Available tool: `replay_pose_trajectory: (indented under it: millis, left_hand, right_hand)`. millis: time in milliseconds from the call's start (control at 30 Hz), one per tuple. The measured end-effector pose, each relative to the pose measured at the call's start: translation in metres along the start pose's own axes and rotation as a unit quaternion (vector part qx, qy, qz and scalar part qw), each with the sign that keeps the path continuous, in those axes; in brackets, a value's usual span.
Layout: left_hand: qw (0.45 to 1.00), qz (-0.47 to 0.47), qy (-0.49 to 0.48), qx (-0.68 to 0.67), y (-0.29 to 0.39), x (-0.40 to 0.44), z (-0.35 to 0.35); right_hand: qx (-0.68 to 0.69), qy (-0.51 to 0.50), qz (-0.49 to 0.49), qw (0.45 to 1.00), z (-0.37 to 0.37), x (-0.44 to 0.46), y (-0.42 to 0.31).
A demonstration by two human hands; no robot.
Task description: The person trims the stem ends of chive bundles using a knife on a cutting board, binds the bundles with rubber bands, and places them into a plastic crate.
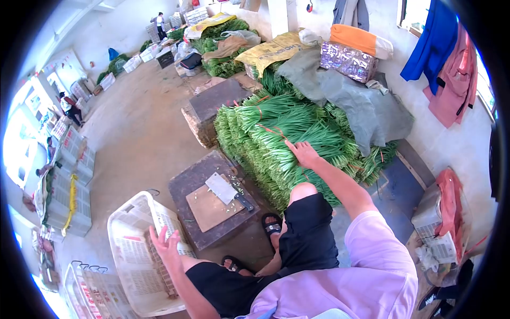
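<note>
My right hand (pixel 305 154) rests on a large pile of green chive-like stalks (pixel 273 143), its index finger stretched out over the bundles. Reddish ties (pixel 272 129) bind some of them; one lies close to that finger. Over the white plastic crate (pixel 121 212) at lower left, my left hand (pixel 166 245) is held with its fingers apart and nothing in them. Between crate and pile stands a low dark block (pixel 180 178) bearing a wooden cutting board (pixel 204 212). A cleaver (pixel 221 187) with a black handle lies on the board among small green scraps.
More crates (pixel 98 292) stand at lower left. A grey sheet (pixel 345 101) and a yellow sack (pixel 271 50) cover part of the pile. Behind it are further heaps of greens (pixel 223 66). Two people (pixel 70 109) are farther off. Clothes (pixel 433 48) hang on the right wall.
</note>
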State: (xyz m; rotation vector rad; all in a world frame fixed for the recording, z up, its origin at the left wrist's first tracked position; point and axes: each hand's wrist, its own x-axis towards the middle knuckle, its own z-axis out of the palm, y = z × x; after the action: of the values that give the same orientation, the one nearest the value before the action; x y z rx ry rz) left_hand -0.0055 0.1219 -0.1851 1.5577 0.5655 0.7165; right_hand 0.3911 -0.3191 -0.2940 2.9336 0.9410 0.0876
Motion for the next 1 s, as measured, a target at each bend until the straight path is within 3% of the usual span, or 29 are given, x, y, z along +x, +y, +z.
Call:
replay_pose_trajectory:
  millis: [67,133,333,400,467,500,533,600,633,667,733,867,1000]
  left_hand:
    - [0.999,-0.019,0.010,-0.040,0.005,-0.012,0.010]
    - [0.998,-0.049,-0.013,-0.038,-0.006,-0.022,0.009]
    - [0.997,-0.066,-0.022,-0.027,-0.013,-0.046,0.018]
    - [0.992,-0.093,-0.073,-0.047,-0.020,-0.049,0.024]
    - [0.986,-0.083,-0.141,-0.028,-0.029,-0.046,0.045]
    - [0.981,-0.086,-0.175,-0.012,-0.027,-0.044,0.065]
    - [0.971,-0.100,-0.217,-0.010,-0.033,-0.039,0.086]
    - [0.947,-0.130,-0.294,-0.013,-0.057,-0.030,0.137]
    - [0.932,-0.142,-0.333,-0.015,-0.071,-0.026,0.159]
    - [0.932,-0.141,-0.333,-0.014,-0.080,-0.026,0.175]
    - [0.930,-0.166,-0.326,0.026,-0.089,-0.025,0.201]
    - [0.923,-0.221,-0.314,-0.010,-0.101,-0.043,0.190]
    - [0.926,-0.230,-0.298,-0.010,-0.105,-0.038,0.161]
  right_hand:
    - [-0.028,0.008,-0.015,0.999,-0.004,0.000,0.004]
    - [0.016,-0.051,-0.017,0.998,-0.008,0.001,0.011]
    - [0.068,0.029,-0.020,0.997,-0.017,0.003,0.007]
    - [0.099,0.067,-0.023,0.992,-0.036,0.002,0.003]
    - [0.218,0.070,-0.023,0.973,-0.050,0.007,-0.007]
    - [0.290,0.074,0.045,0.953,-0.061,0.011,-0.017]
    - [0.289,0.067,0.042,0.954,-0.059,0.022,-0.021]
    - [0.240,0.202,-0.040,0.949,-0.053,0.033,-0.029]
    - [0.210,0.106,-0.055,0.970,-0.051,0.032,-0.034]
    - [0.211,0.107,-0.056,0.970,-0.040,0.030,-0.040]
    - [0.131,-0.038,-0.065,0.989,-0.005,0.020,-0.052]
    - [0.132,-0.044,-0.039,0.989,-0.007,0.000,-0.057]
    - [0.074,-0.055,-0.104,0.990,-0.013,-0.005,-0.042]
